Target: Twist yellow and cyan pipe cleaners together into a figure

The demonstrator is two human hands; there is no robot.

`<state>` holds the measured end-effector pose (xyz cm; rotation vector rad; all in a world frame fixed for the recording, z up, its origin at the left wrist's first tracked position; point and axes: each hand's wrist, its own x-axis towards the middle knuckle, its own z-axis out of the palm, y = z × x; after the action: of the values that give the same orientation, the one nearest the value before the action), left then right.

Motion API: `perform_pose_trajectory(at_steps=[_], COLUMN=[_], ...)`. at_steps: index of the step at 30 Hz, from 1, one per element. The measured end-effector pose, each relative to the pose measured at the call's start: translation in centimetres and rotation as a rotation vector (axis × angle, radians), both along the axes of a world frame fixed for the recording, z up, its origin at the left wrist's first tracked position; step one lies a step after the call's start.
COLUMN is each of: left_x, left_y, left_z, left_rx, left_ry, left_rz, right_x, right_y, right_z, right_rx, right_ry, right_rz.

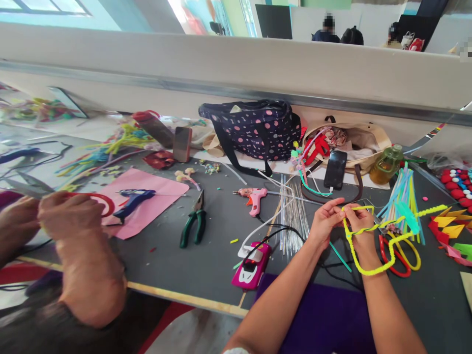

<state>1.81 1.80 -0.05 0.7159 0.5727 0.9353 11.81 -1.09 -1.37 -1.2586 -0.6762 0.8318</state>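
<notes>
My left hand (325,225) and my right hand (363,237) meet at a corner of a yellow pipe-cleaner frame (374,270). Both hands pinch it with fingertips close together. The frame is bent into an open outline and hangs over my right wrist, with a long twisted stem reaching right. A teal fuzzy piece (407,218) is attached near that stem's far part. Thin wire loops above my fingers. Just right of my right hand lie scissors (394,260) with red and yellow handles, partly hidden behind the frame.
Wire stems (295,216), a pink glue gun (254,196), green pliers (194,226) and a magenta power strip (252,268) lie left of my hands. Behind are a phone (335,169), a bottle (386,164) and a patterned bag (258,130). A co-worker's hand (70,216) holds red-handled scissors.
</notes>
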Motion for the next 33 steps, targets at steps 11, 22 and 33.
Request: perform_pose_trajectory(at_steps=[11, 22, 33], left_x=[0.3, -0.5, 0.2], left_y=[-0.6, -2.1, -0.5], left_z=[-0.6, -0.3, 0.1], left_rx=[0.628, 1.206, 0.193], left_ry=[0.534, 0.905, 0.327], left_rz=[0.187, 0.231, 0.227], right_x=[1.3, 1.5, 1.4], right_y=[0.2, -0.2, 0.0], right_z=[-0.5, -0.1, -0.3], right_rx=[-0.008, -0.096, -0.008], right_ry=[-0.246, -0.311, -0.217], right_rz=[-0.193, -0.167, -0.159])
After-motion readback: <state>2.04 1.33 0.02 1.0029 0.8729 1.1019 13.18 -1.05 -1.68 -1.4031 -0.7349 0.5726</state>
